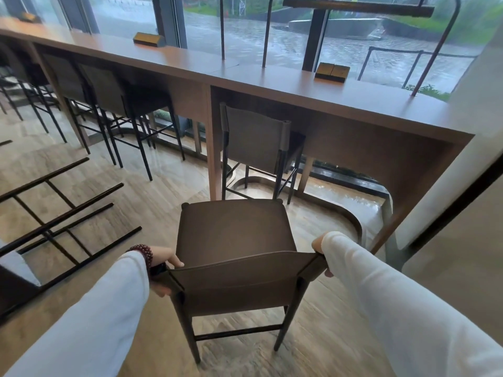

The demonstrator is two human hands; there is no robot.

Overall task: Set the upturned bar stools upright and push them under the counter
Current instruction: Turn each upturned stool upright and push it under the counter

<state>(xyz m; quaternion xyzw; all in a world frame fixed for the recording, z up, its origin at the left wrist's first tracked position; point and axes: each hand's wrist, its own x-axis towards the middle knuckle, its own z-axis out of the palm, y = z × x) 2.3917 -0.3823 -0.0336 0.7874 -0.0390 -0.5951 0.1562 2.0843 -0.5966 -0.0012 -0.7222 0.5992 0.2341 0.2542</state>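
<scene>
We've got both hands, left [166, 270] and right [322, 254], in a closed grip on the upright brown leather stool [235, 235], not under the long wooden bench [272, 77] yet; black-legged stool [54, 221] near left is upturned.

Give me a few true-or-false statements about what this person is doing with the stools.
1. Both hands grip the backrest of an upright stool. True: left hand, right hand.
2. That stool is already tucked under the counter. False: it stands clear of it.
3. Another stool lies tipped over on the floor at left. True.
4. The bay straight ahead holds no stool. False: a tucked-in stool stands there.
</scene>
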